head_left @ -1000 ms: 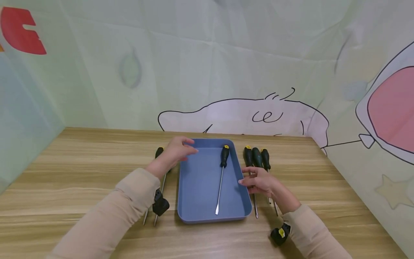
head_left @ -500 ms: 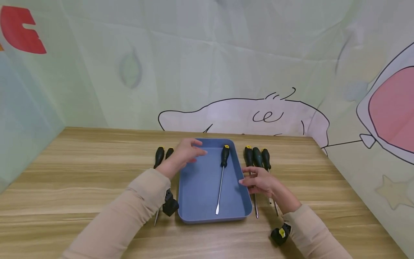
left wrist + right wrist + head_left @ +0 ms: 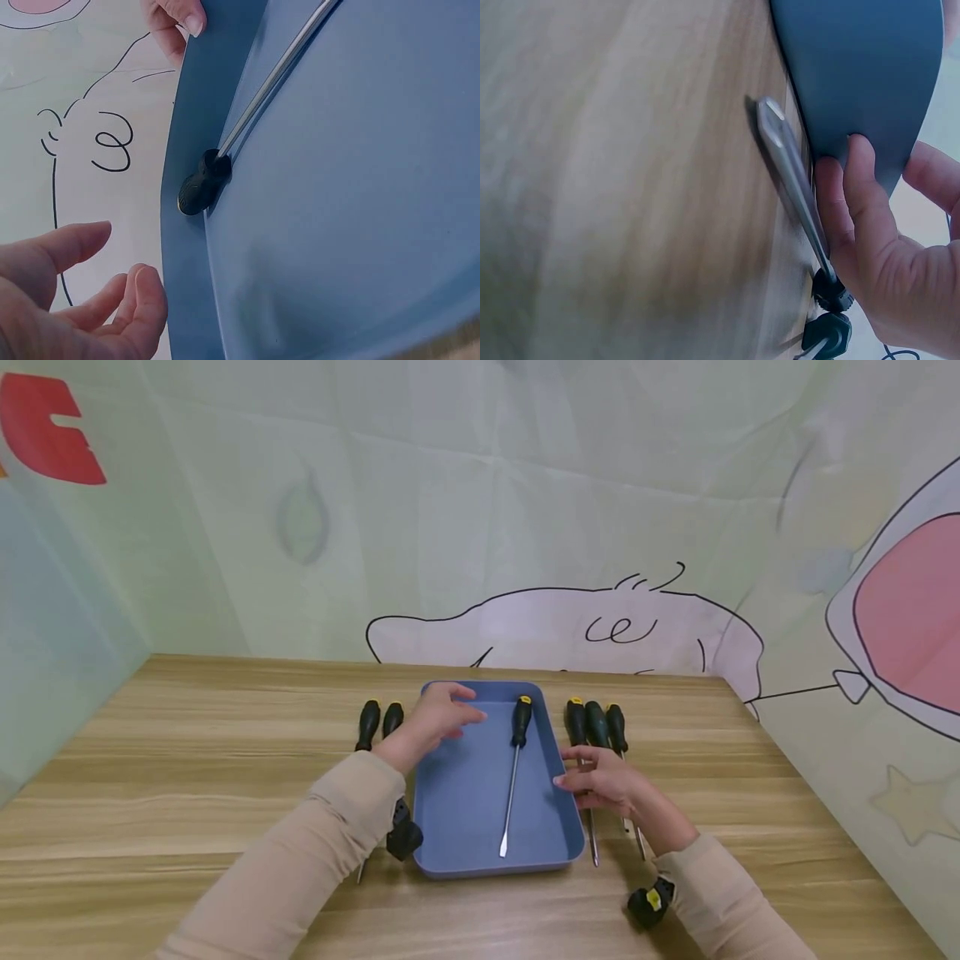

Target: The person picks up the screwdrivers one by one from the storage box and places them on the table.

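A blue rectangular tray sits on the wooden table, with one black-handled, yellow-capped screwdriver lying inside along its right part. My right hand pinches the tray's right wall. In the right wrist view, its fingers press the outer face while the thumb is over the rim. Over the tray's left part hovers my left hand, holding nothing. Seen from the left wrist, its thumb and fingers are apart, lightly bent, beside the screwdriver's handle.
Several screwdrivers lie side by side right of the tray, partly under my right hand. Two more screwdrivers lie to its left, their shafts partly hidden by my left sleeve. A printed cloth backdrop rises behind the table.
My left hand has moved rightward from the tray's left edge to over its inside, uncovering the left screwdrivers' handles. The right hand and tray have stayed in place.
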`<state>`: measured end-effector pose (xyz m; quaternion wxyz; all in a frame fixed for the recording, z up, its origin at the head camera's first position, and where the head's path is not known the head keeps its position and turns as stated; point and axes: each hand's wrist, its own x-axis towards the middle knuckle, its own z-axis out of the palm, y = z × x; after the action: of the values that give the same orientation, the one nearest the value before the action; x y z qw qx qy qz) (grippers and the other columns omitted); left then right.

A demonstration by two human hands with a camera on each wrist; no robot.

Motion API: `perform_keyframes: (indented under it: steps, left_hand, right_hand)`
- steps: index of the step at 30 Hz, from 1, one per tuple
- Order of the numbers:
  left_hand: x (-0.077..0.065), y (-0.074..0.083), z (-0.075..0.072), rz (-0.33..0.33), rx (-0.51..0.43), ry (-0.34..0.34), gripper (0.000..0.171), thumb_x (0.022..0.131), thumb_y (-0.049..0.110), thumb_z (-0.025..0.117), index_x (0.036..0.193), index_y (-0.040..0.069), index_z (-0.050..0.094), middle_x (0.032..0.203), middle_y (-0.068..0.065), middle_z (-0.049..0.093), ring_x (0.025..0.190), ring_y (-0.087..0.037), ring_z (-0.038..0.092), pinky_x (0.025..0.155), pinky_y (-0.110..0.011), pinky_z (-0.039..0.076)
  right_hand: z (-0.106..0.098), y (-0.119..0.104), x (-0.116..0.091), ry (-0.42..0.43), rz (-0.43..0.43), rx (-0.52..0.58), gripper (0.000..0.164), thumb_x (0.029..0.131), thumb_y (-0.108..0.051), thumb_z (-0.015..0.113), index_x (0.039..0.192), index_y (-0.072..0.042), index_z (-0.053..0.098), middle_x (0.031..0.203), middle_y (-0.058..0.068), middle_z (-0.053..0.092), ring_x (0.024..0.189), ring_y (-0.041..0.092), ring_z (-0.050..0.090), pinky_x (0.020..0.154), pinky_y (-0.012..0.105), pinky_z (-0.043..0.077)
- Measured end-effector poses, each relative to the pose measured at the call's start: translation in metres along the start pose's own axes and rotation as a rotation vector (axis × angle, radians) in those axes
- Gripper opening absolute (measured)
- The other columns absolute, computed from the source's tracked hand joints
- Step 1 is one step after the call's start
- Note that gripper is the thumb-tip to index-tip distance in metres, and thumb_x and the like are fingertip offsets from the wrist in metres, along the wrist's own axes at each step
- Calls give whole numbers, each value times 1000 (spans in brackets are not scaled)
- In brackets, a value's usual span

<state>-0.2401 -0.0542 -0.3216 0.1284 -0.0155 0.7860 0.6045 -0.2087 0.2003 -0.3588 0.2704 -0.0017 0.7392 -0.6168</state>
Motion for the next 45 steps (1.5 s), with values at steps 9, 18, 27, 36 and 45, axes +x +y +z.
perform_keyframes:
  steps: [9,18,27,36,45]
  left_hand:
    - [5,-2,9,-13,-16,-10,46,85,3,63,128,-5,48,118,-21,58,110,-31,55,91,-43,48]
    - [11,-3,20,2,-15,-17,45,84,1,63,126,-6,49,115,-22,59,106,-32,57,88,-43,49]
    - [15,-7,30,2,25,-6,44,83,0,64,124,-7,50,122,-23,54,102,-34,57,84,-42,51]
    - [15,-7,41,20,75,7,43,81,1,66,122,-7,53,129,-22,49,95,-33,59,79,-40,53]
    - [20,-11,56,14,117,11,47,78,0,70,120,-7,53,121,-23,54,82,-34,63,69,-37,55]
  right_hand:
    - [3,0,2,8,9,-9,58,86,1,61,136,8,33,108,20,59,86,20,60,76,36,55]
    - [2,0,2,14,6,-5,58,85,2,61,136,8,33,108,20,60,86,20,60,76,37,55]
    - [2,0,2,-2,4,3,59,85,2,61,136,9,32,107,20,60,85,19,60,74,35,56]
    - [1,0,1,3,-1,3,59,85,1,61,136,9,32,106,20,60,85,20,61,75,37,56]
    - [0,0,0,-16,-3,21,59,86,1,60,136,9,31,107,20,60,86,21,61,76,37,56]
